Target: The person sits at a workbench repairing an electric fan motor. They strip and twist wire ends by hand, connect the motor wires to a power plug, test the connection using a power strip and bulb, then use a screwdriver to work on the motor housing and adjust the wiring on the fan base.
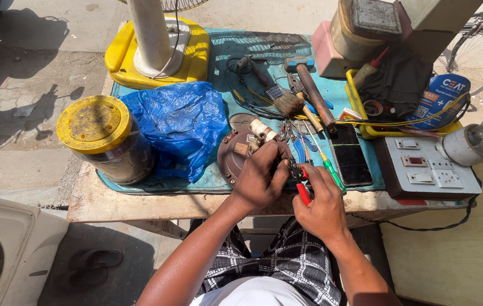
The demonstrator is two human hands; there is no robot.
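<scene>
Pliers (302,187), red-handled, sat clenched in the right hand (322,205) beside the round motor (240,154) at the counter's (139,203) edge; left hand (259,180) gripped that motor, seemingly heavy and rigid, best held by its rim.

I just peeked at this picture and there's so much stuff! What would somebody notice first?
Probably the two hands at the table's near edge: the left hand steadies a round brown motor part while the right hand grips red-handled pliers. Next, the crumpled blue plastic bag in the middle and the big jar with a yellow lid at the left. A paintbrush and a hammer lie further back on the blue mat.
</scene>
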